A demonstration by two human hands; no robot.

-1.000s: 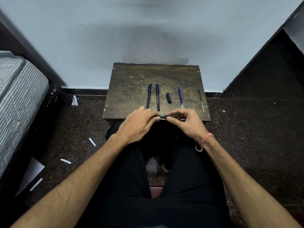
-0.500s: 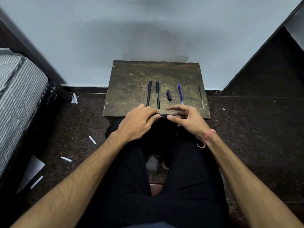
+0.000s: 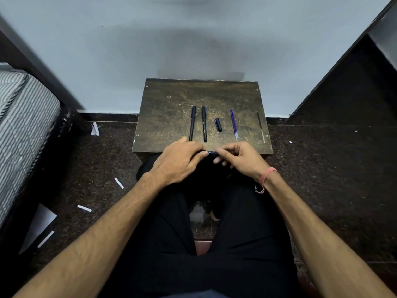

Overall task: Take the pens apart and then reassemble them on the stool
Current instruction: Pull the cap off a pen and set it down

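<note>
At the near edge of the stool (image 3: 167, 100), over my lap, I have both hands closed on one dark pen part (image 3: 211, 152). My left hand (image 3: 179, 162) pinches its left end and covers most of it; my right hand (image 3: 240, 159) grips the right end with thumb and forefinger, the other fingers curled loosely below. Only a short dark-blue stretch of it shows between my fingertips, so I cannot tell whether it is a whole pen or just a barrel. It sits level, parallel to the near edge and just past it.

On the stool top, the remaining pieces lie in a row, each pointing from the near edge toward the far edge. Left of centre are two black pens (image 3: 192, 122), side by side and close but apart; the near end of the left one touches or slips behind my left knuckles. Just right of them, near the middle, lies a short black cap (image 3: 218, 124), slightly tilted. Further right is a blue refill (image 3: 233, 123) with a pale near end, and close to the right edge a thin dark refill (image 3: 260, 125).

A pink thread band (image 3: 265, 178) circles my right wrist. White paper scraps (image 3: 118, 183) lie on the dark floor to the left of the stool.
</note>
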